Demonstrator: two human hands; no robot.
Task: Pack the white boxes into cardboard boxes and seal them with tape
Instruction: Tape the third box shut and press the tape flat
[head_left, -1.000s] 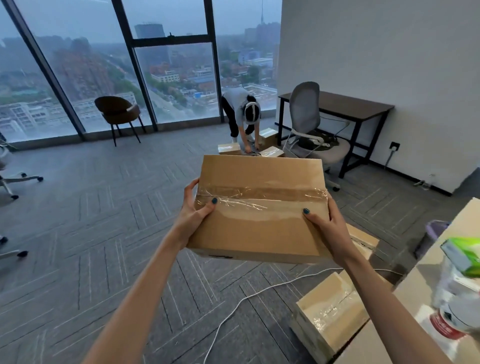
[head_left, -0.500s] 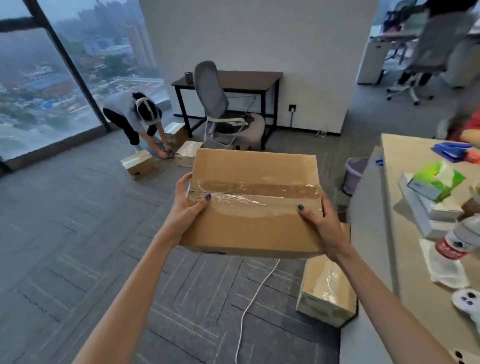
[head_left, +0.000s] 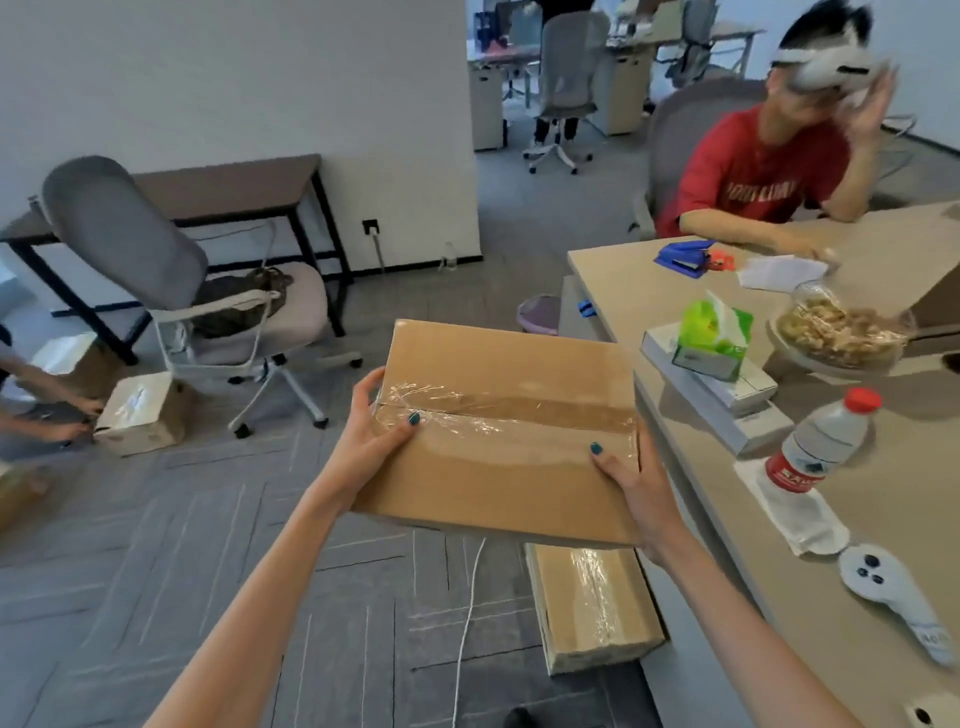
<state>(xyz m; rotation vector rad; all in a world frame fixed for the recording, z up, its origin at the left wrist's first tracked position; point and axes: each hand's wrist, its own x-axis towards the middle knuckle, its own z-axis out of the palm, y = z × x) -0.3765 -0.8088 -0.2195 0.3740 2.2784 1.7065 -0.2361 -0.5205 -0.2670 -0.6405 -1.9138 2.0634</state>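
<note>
While carpet (head_left: 130, 571) underlies the box (head_left: 509, 467), desk (head_left: 909, 493) stands near.

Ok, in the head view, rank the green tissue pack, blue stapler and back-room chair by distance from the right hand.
From the right hand, gripping the cardboard box:
1. green tissue pack, on the table just ahead and right.
2. blue stapler, farther up the same table, near its far corner.
3. back-room chair, beyond the wall opening, farthest.

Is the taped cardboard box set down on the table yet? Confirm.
No, the left hand and right hand hold the cardboard box up beside the table.
</note>
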